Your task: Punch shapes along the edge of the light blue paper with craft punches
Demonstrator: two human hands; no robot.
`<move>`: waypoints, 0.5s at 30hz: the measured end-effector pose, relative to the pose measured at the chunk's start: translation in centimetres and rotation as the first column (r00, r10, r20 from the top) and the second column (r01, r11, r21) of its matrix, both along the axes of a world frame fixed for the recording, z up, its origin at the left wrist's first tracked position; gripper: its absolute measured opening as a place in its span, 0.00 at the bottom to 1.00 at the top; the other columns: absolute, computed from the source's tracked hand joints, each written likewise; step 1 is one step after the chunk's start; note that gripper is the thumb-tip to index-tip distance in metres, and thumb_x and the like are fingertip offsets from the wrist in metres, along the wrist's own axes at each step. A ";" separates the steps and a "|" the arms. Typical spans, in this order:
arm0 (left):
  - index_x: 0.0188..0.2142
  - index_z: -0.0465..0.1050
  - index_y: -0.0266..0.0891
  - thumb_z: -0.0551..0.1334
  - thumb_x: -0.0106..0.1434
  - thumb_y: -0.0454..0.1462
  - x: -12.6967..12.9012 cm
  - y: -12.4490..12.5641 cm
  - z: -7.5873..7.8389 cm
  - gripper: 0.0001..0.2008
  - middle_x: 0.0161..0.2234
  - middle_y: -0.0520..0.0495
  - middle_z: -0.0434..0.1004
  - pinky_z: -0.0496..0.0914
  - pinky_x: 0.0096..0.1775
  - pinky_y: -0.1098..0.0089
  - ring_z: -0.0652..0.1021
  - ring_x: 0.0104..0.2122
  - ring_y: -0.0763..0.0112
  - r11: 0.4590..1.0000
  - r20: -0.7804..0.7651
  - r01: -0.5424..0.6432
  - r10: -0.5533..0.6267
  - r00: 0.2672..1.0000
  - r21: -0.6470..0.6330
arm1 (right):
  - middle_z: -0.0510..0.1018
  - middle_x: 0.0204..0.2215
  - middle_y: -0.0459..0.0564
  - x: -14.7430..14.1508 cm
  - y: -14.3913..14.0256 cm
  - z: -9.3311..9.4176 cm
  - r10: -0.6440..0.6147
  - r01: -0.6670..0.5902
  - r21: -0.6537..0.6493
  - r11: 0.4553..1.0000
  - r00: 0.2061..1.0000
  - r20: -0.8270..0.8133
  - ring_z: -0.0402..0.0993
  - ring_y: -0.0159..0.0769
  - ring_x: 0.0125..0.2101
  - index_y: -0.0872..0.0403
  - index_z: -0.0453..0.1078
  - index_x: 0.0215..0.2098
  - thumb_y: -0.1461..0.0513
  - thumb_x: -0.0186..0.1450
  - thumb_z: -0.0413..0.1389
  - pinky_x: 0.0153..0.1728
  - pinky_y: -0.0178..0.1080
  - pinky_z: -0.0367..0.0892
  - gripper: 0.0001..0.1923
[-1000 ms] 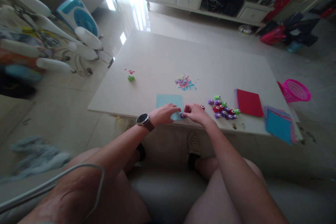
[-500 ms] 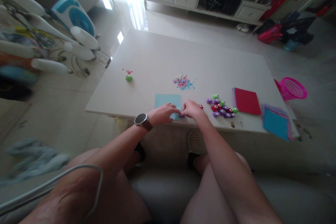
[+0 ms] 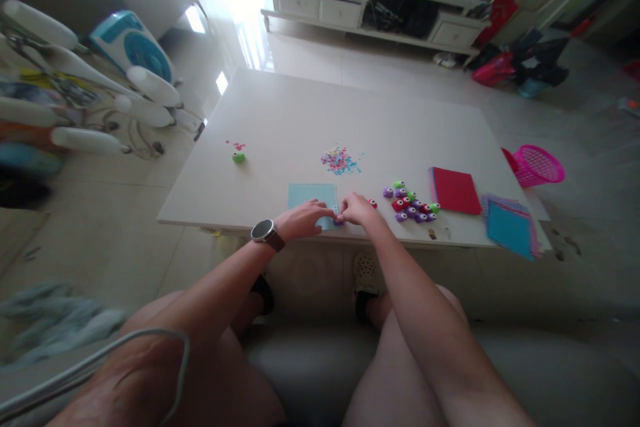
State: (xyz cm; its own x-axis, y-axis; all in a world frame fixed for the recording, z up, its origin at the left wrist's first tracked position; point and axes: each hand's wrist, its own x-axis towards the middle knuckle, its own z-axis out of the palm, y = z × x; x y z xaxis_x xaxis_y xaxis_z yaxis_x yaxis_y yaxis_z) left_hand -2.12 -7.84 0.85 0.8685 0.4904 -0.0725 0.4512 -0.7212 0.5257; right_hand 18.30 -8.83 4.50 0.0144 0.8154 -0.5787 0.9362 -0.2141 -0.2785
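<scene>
A light blue paper sheet (image 3: 309, 195) lies near the front edge of the white table (image 3: 310, 113). My left hand (image 3: 300, 219), with a watch on the wrist, presses flat on the sheet's near right part. My right hand (image 3: 357, 209) grips a small purple punch (image 3: 339, 219) at the sheet's right edge; the punch is mostly hidden by the fingers. Just behind the right hand sits a small red punch (image 3: 373, 203).
A cluster of small purple, red and green punches (image 3: 413, 205) lies right of my hands. Behind the sheet sits a pile of coloured paper bits (image 3: 339, 161). Red paper (image 3: 454, 190) and a coloured stack (image 3: 510, 225) sit right, a pink basket (image 3: 537, 164) beyond, a green punch (image 3: 239, 157) left.
The view has tilted, so the table sits a little lower and further left in the picture. Both hands stay together at the sheet's right edge.
</scene>
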 end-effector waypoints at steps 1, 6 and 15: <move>0.58 0.76 0.44 0.63 0.62 0.29 -0.1 -0.1 0.0 0.25 0.47 0.45 0.78 0.69 0.57 0.61 0.77 0.50 0.59 1.000 0.000 0.002 -0.002 1.000 0.004 | 0.86 0.34 0.52 0.6 0.0 0.1 -0.003 0.002 -0.010 1.000 1.000 -0.019 0.82 0.37 0.37 0.54 0.81 0.35 0.60 0.61 0.72 0.35 0.34 0.69 0.07; 0.56 0.75 0.41 0.65 0.61 0.29 -0.4 -0.4 0.0 0.24 0.50 0.43 0.79 0.70 0.57 0.61 0.76 0.53 0.57 1.000 0.002 -0.021 0.021 1.000 -0.001 | 0.85 0.37 0.51 3.3 -0.3 0.3 -0.020 0.036 0.115 0.993 0.990 -0.142 0.80 0.35 0.38 0.56 0.80 0.37 0.61 0.62 0.71 0.37 0.33 0.68 0.08; 0.55 0.76 0.39 0.64 0.62 0.30 0.0 -0.2 0.4 0.21 0.50 0.42 0.79 0.70 0.58 0.60 0.76 0.53 0.56 0.998 -0.026 -0.041 0.040 0.999 -0.036 | 0.84 0.44 0.51 3.7 -2.0 -0.6 0.222 -0.208 0.212 0.955 0.974 -0.041 0.78 0.37 0.45 0.54 0.78 0.43 0.71 0.64 0.61 0.46 0.34 0.66 0.11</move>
